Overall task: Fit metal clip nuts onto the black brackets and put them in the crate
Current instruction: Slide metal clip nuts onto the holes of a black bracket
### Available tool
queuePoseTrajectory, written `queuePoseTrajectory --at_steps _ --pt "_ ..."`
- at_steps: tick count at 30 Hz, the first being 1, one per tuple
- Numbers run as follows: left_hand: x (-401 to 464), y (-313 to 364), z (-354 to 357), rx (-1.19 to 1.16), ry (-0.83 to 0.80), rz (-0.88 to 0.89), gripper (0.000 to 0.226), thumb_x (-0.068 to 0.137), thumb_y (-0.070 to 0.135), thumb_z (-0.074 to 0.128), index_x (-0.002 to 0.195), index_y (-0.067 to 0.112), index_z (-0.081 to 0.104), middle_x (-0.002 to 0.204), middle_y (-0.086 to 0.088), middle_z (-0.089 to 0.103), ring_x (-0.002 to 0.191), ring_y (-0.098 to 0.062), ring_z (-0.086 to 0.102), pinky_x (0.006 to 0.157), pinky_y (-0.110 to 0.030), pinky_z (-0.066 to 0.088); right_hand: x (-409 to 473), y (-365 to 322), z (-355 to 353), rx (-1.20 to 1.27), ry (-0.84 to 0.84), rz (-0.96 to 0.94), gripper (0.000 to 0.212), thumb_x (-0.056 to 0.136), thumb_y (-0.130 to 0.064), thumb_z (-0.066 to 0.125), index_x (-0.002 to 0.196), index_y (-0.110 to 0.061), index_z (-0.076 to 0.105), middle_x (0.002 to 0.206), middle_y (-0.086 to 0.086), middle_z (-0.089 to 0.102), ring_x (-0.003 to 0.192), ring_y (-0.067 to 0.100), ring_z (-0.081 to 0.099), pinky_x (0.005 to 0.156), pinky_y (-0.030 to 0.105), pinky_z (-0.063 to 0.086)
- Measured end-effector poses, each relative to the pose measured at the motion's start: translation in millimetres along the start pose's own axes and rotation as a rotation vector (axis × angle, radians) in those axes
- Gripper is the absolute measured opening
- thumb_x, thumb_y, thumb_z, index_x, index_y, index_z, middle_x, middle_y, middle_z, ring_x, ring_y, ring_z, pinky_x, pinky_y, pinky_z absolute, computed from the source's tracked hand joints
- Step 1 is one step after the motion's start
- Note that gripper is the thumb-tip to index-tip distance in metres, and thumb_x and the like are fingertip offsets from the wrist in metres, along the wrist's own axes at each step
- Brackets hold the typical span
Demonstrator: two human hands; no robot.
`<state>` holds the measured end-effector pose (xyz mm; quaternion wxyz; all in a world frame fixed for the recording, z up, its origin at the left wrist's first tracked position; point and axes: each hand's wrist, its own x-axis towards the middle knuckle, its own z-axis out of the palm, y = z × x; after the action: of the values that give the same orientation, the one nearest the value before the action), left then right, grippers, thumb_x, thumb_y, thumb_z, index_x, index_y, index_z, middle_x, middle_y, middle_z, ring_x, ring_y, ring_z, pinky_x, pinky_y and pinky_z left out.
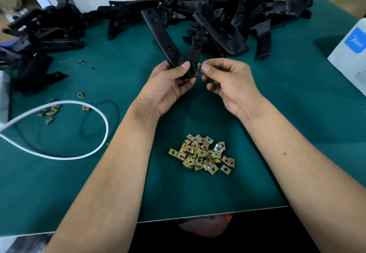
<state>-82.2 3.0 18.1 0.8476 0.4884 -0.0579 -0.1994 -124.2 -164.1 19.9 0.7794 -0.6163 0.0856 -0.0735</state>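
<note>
From the head view, we hold one black bracket [174, 41] in our left hand [168, 86], the grip wrapped round its lower end with the thumb pressed beside a hole. Our right hand [227, 82] pinches a single clip nut [200, 67] between thumb and forefinger, right at the bracket's edge. We judge the bracket rigid and light, best held close to the hole being fitted. The nut looks small, springy and slick (easy to drop), so we pinch its flat faces. More clip nuts [202, 154] lie heaped on the green surface [277, 134], near us. Further brackets [227, 11] are piled at the far side. No crate shows.
</note>
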Motion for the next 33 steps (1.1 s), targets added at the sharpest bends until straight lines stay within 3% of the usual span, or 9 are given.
queuePoseTrajectory --at_steps 6,19,33 --pt "-0.2 -0.4 -0.6 -0.006 -0.015 -0.002 0.010 0.098 0.002 0.062 0.108 0.006 0.063 0.102 -0.010 0.075 0.091 -0.020 0.073 0.080 -0.030 0.058 1.2 -0.3 -0.3 0.099 -0.003 0.050 0.007 0.089 0.004 0.074 0.092 -0.002 0.075 0.080 0.009 0.074 0.067 0.013 0.068 0.064 0.021 0.055" --pt "-1.1 -0.6 -1.1 0.027 -0.051 -0.020 0.008 0.099 0.004 0.062 0.107 0.004 0.065 0.105 -0.011 0.074 0.094 -0.021 0.072 0.081 -0.029 0.059 -1.7 -1.2 1.6 0.089 0.002 0.059 0.008 0.087 0.005 0.075 0.087 -0.003 0.076 0.077 0.008 0.073 0.066 0.013 0.067 0.064 0.021 0.056" --pt "-4.2 2.1 2.1 0.053 -0.073 -0.073 0.022 0.096 0.004 0.063 0.118 0.004 0.061 0.103 -0.010 0.074 0.089 -0.020 0.071 0.079 -0.028 0.059 -2.5 -4.7 -1.9 0.068 -0.040 0.011 0.025 0.088 0.009 0.071 0.105 -0.007 0.061 0.070 0.001 0.066 0.061 0.010 0.059 0.063 0.024 0.048"
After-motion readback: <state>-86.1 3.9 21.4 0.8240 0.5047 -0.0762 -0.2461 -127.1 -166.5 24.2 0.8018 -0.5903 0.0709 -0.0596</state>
